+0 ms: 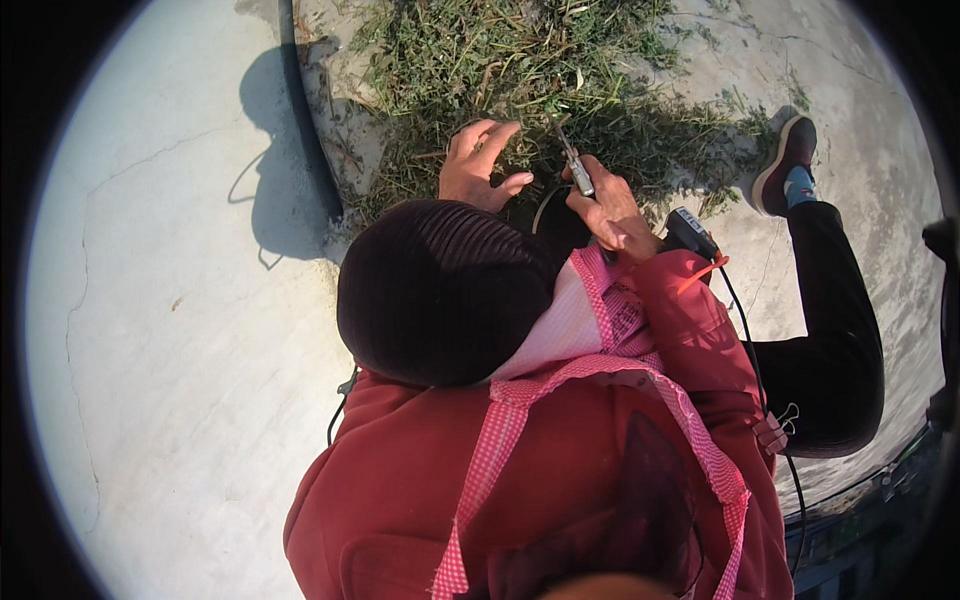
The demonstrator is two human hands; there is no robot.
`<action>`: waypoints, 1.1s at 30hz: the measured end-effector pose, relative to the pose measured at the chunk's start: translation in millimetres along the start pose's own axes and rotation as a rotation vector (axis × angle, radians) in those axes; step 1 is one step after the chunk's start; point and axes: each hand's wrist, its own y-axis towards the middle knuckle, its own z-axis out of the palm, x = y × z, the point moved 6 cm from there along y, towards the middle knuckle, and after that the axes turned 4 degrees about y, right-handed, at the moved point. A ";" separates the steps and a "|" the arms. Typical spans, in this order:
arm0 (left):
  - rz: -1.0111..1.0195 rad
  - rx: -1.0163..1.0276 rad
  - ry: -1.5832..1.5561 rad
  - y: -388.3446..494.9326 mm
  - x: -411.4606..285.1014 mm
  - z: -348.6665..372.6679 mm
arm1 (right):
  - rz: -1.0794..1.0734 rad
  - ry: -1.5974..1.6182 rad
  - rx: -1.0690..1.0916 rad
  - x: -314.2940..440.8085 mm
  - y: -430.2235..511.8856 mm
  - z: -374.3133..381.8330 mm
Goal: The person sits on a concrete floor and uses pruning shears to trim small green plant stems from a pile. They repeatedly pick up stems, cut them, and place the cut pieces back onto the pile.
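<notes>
A heap of cut green plants (517,67), leaves and stems mixed, lies on the concrete before me. My left hand (480,165) hovers over or rests on its near edge, fingers apart, with nothing seen in it. In my right hand (611,210) is a small metal-handled tool (580,174), its narrow, brownish end pointing up and left at the plants; its exact kind I cannot tell. My right fingers are closed around the handle. Part of the heap between my hands is hidden by my black-clad knee and my own shadow.
Left of the heap a thick black hose or pipe (306,127) runs along the cracked concrete (165,300). My shoe (795,154) is at the heap's right side. Near my right wrist sits a small black device (691,232) with a cable running down beside my sleeve.
</notes>
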 end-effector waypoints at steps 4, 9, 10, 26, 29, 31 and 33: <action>0.092 -0.037 0.172 -1.9 3.6 8.1 | -0.022 0.358 0.139 5.1 -9.3 2.8; 0.167 -0.072 0.199 -2.7 12.4 16.4 | -0.122 0.594 0.252 8.7 -13.5 9.1; 0.180 -0.073 0.208 -3.3 13.8 17.4 | -0.105 0.577 0.272 5.8 -13.4 11.3; -0.195 -0.254 -0.216 34.5 59.9 -30.7 | -0.448 0.081 -0.114 -34.7 2.5 6.3; -0.135 -0.154 0.135 63.0 80.3 -6.3 | -0.172 0.142 -0.114 -34.0 -0.5 3.0; -0.159 -0.109 0.294 77.8 94.9 14.3 | 0.004 0.266 -0.050 -33.0 0.6 2.8; -0.173 -0.077 0.382 85.1 103.2 26.8 | 0.075 0.451 0.020 -28.4 1.9 2.7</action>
